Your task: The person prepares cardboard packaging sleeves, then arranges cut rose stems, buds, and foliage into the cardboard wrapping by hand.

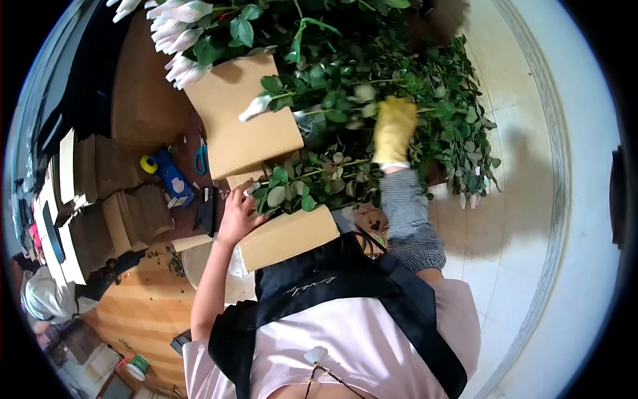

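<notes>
My bare left hand (pixel 238 214) rests by the head end of a leafy rose bunch (pixel 312 183), fingers apart and bent over a small white tip. Cardboard lies under and in front of the bunch, including a folded piece (pixel 290 236) near my body. My right hand (pixel 395 130), in a yellow glove, is closed among the green stems. A rose with a white-netted head (pixel 255 108) lies across a cardboard sheet (pixel 249 139), its stem running toward the glove. Leaves near the glove are blurred, and the gloved fingertips are partly hidden.
More white-netted roses (pixel 179 26) lie at the top left. Leafy stems (pixel 458 120) spread over the right side. Blue scissors (pixel 201 157), a blue-and-yellow item (pixel 169 176) and stacked cardboard (pixel 126 216) are on the left. A white wall (pixel 565 266) stands right.
</notes>
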A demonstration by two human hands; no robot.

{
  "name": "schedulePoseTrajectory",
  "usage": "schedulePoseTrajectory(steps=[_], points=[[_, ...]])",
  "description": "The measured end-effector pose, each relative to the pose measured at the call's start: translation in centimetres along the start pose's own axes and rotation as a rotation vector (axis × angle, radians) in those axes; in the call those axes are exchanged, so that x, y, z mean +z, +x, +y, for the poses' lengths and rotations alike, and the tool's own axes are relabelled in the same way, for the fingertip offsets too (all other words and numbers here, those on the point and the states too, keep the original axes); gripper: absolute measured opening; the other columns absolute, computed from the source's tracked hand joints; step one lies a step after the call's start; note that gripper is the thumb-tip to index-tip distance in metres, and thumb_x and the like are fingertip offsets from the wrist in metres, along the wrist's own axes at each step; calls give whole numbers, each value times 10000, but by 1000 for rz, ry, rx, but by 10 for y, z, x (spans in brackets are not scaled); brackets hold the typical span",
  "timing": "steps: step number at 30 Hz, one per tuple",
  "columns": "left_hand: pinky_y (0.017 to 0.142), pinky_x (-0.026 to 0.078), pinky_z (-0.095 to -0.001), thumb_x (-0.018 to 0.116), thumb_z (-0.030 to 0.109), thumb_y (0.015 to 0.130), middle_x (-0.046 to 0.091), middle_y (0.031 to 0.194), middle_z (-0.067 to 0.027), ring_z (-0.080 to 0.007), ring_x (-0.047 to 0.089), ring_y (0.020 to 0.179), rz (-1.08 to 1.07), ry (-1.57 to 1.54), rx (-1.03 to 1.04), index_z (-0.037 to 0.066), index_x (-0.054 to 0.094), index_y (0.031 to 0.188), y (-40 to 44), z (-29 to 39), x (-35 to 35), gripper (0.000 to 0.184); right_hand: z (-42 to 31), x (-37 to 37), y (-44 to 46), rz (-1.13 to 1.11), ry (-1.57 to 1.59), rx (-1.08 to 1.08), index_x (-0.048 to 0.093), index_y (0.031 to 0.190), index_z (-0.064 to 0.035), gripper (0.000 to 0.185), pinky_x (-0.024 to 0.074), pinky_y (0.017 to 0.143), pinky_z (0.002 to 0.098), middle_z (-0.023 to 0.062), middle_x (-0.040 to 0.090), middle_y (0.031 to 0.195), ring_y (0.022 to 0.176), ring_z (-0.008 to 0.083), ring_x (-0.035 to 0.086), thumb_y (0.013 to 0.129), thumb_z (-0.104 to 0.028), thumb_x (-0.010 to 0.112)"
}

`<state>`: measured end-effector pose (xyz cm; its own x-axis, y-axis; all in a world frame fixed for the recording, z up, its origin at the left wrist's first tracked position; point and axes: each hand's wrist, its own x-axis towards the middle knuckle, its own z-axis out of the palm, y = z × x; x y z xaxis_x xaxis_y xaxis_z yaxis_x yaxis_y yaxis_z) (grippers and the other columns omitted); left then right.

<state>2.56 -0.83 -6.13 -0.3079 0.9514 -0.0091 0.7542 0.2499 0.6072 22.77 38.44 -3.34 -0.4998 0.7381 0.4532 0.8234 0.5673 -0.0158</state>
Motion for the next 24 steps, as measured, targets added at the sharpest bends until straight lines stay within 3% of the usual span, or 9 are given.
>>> schedulePoseTrajectory(steps=[6, 8, 10, 13, 16, 18, 20, 22, 24], points=[[991, 489, -451, 710, 27, 731, 473, 1409, -214, -412, 541, 1202, 35, -163, 49, -1, 673, 1091, 3, -9, 1, 363, 107, -122, 13, 164, 141, -315, 676, 975, -20, 158, 493, 976, 468, 153, 701, 989, 925, 345, 662, 820, 4, 653], [980, 489, -454, 717, 23, 728, 491, 1373, -212, -400, 563, 1163, 211, -95, 16, 7, 680, 1060, 1, -12, 14, 334, 77, -143, 3, 47, 226, -373, 668, 960, -24, 140, 540, 908, 469, 167, 679, 867, 862, 357, 653, 829, 10, 633], [967, 487, -456, 734, 59, 731, 522, 1314, -220, -409, 569, 1134, 183, -112, -40, 30, 687, 1033, -2, -8, 16, 307, 47, -138, -9, -284, 236, -507, 680, 932, -33, 122, 553, 863, 448, 155, 673, 833, 813, 345, 655, 820, -18, 635], [914, 506, -455, 704, 99, 806, 633, 1067, -218, -419, 617, 1010, 61, -135, -172, 39, 670, 1133, -8, -25, 31, 334, -36, -110, -45, -209, 281, -623, 684, 906, -65, 114, 542, 739, 426, 124, 649, 762, 758, 316, 656, 832, -69, 598], [946, 470, -463, 741, 135, 720, 579, 1240, -165, -401, 566, 1105, 201, -151, -179, 63, 612, 1245, -2, -5, 16, 545, -56, -27, -101, -517, 63, -555, 678, 937, -95, 151, 519, 663, 421, 72, 659, 769, 763, 284, 664, 844, -100, 559], [948, 463, -449, 756, 140, 701, 579, 1236, -152, -383, 565, 1104, 185, -68, -139, 68, 606, 1255, -1, -9, 17, 579, -69, -30, -110, -499, -3, -503, 684, 927, -155, 148, 519, 674, 404, 48, 671, 791, 745, 260, 664, 835, -121, 574], [951, 455, -434, 772, 145, 681, 578, 1232, -139, -365, 564, 1102, 166, 15, -101, 73, 600, 1265, 0, -5, 11, 613, -82, -35, -106, -595, -144, -414, 681, 917, -189, 145, 498, 820, 416, 34, 664, 791, 803, 257, 657, 841, -135, 571], [932, 446, -410, 807, 182, 659, 571, 1226, -110, -320, 547, 1102, 134, 224, -91, 94, 624, 1243, 5, 5, 2, 618, -75, -27, -108, -150, 0, -571, 677, 906, -201, 140, 401, 1005, 443, 22, 647, 777, 878, 242, 640, 853, -144, 560], [982, 418, -436, 838, 264, 664, 510, 1319, -120, -342, 471, 1196, -36, 281, -255, 101, 622, 1276, 10, 20, -12, 669, -74, -36, -107, -298, -16, -556, 682, 918, -203, 150, 374, 1039, 444, 21, 646, 778, 894, 236, 637, 858, -145, 557]])
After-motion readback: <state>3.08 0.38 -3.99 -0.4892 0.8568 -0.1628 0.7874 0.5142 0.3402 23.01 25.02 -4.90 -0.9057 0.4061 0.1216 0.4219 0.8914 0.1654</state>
